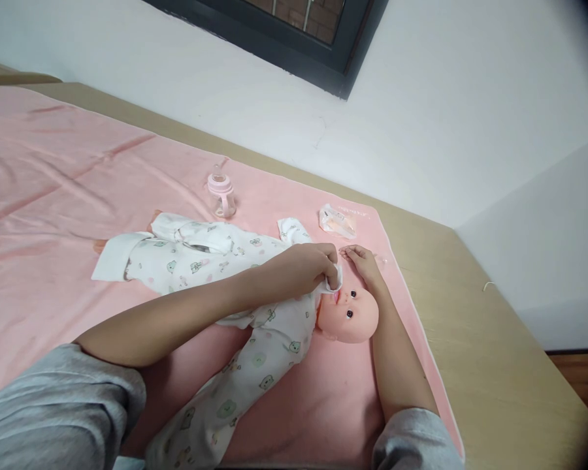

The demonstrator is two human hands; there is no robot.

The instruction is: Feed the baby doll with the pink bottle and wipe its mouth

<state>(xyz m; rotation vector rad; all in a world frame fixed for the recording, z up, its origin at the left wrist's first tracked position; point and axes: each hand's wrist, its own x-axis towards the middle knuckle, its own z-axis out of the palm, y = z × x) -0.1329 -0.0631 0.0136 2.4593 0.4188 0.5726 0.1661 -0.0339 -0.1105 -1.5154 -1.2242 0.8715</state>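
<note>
A baby doll point(349, 316) in a white printed romper lies on its back on a pink blanket point(53, 189), head toward the right. My left hand point(308, 264) is closed on a small white wipe point(335, 281), pressed at the doll's chin and mouth. My right hand point(364, 259) rests flat on the blanket just beyond the doll's head, fingers together and holding nothing.
A pink baby bottle point(221, 194) stands upright behind the doll's body. A small wipe packet point(338, 220) lies near the blanket's far right corner. The blanket covers a tan table point(490, 346) set against a white wall; a dark window frame is above.
</note>
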